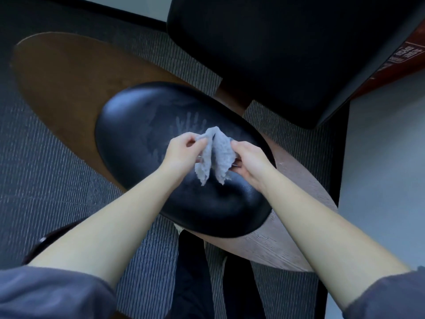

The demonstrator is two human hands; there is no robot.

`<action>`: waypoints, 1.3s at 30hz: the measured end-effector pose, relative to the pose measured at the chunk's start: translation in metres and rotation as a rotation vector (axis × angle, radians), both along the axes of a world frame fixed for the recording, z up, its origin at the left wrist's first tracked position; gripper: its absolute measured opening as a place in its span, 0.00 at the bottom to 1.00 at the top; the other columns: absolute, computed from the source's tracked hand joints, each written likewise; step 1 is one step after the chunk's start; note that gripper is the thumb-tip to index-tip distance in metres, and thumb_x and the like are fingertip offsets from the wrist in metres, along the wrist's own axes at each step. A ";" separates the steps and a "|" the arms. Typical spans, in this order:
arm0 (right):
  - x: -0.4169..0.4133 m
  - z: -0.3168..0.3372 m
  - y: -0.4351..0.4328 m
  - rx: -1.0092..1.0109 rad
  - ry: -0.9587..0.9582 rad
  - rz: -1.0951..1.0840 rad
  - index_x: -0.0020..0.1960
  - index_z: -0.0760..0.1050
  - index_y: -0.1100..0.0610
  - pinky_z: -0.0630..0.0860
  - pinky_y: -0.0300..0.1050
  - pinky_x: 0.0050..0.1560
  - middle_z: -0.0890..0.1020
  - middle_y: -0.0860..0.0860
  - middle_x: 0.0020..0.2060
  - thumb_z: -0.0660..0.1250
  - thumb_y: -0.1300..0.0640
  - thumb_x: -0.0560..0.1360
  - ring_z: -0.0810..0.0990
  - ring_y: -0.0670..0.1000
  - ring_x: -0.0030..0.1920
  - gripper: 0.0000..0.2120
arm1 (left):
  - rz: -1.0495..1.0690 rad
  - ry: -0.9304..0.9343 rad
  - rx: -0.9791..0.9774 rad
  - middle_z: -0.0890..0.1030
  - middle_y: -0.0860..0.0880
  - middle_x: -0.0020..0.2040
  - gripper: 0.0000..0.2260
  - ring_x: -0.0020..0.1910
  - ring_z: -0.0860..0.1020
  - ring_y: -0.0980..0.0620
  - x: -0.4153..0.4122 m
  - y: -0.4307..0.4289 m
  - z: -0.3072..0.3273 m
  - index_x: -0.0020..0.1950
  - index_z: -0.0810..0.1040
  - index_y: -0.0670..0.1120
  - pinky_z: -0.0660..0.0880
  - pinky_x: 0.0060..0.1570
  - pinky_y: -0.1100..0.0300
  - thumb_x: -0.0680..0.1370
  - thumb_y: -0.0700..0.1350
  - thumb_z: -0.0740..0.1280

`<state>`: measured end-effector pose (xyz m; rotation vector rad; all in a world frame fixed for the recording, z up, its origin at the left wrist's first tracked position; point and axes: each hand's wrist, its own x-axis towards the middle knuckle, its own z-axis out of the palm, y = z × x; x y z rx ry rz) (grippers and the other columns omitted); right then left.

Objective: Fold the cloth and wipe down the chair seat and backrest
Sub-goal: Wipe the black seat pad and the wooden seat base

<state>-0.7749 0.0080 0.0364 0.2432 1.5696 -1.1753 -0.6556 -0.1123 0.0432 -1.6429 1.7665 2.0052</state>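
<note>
While I watched through the head camera, both hands held the grey cloth (pixel 216 155) in the air just above the glossy black oval chair pad (pixel 138 125); whether that pad was seat or backrest I could not tell. The left hand (pixel 181 148) pinched one upper edge of the cloth between thumb and fingertips, its grip clamped on the fabric. The right hand (pixel 249 162) had its grip closed on the opposite side, fingers curled into the fabric. Between them the cloth rose to a peak and hung down in two crumpled flaps over the pad's middle; I could not tell whether their tips touched it. A pale handprint smear (pixel 190 124) showed on the pad just beyond the cloth. Brown wooden panels (pixel 64 72) spread out beneath the pad on either side, above striped grey carpet (pixel 46 157), and a larger black cushion (pixel 276 54) stood beyond.
</note>
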 end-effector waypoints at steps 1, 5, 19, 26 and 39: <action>0.003 0.002 -0.003 -0.034 -0.020 -0.004 0.55 0.75 0.63 0.80 0.55 0.51 0.84 0.55 0.40 0.59 0.57 0.82 0.84 0.55 0.44 0.11 | -0.020 0.037 0.038 0.82 0.50 0.41 0.06 0.44 0.81 0.53 -0.003 0.006 0.002 0.43 0.81 0.44 0.81 0.49 0.56 0.79 0.42 0.66; 0.003 0.004 -0.003 -0.140 -0.124 -0.038 0.61 0.74 0.61 0.80 0.52 0.55 0.83 0.60 0.53 0.61 0.50 0.81 0.83 0.56 0.53 0.16 | -0.030 0.149 0.277 0.85 0.46 0.47 0.16 0.50 0.83 0.52 -0.010 0.010 0.009 0.50 0.82 0.46 0.78 0.54 0.58 0.80 0.33 0.56; -0.026 0.004 0.020 -0.168 -0.332 0.086 0.62 0.75 0.59 0.79 0.50 0.50 0.83 0.54 0.53 0.63 0.49 0.78 0.81 0.54 0.56 0.18 | -0.224 -0.024 0.351 0.82 0.52 0.46 0.23 0.38 0.80 0.59 -0.001 -0.025 -0.012 0.70 0.68 0.52 0.75 0.39 0.61 0.77 0.46 0.71; -0.035 -0.018 0.014 0.047 0.479 0.300 0.42 0.73 0.50 0.76 0.39 0.46 0.80 0.47 0.38 0.68 0.60 0.74 0.80 0.46 0.42 0.07 | -0.367 -0.183 -0.134 0.78 0.51 0.61 0.22 0.58 0.78 0.52 -0.008 -0.017 -0.048 0.71 0.69 0.49 0.76 0.54 0.60 0.78 0.43 0.67; 0.022 -0.134 0.064 0.161 1.140 1.518 0.79 0.43 0.50 0.38 0.59 0.75 0.45 0.49 0.79 0.51 0.46 0.81 0.41 0.59 0.78 0.30 | -1.182 -0.630 -0.748 0.30 0.44 0.78 0.36 0.76 0.30 0.39 0.062 0.011 -0.156 0.79 0.34 0.48 0.37 0.69 0.30 0.79 0.66 0.44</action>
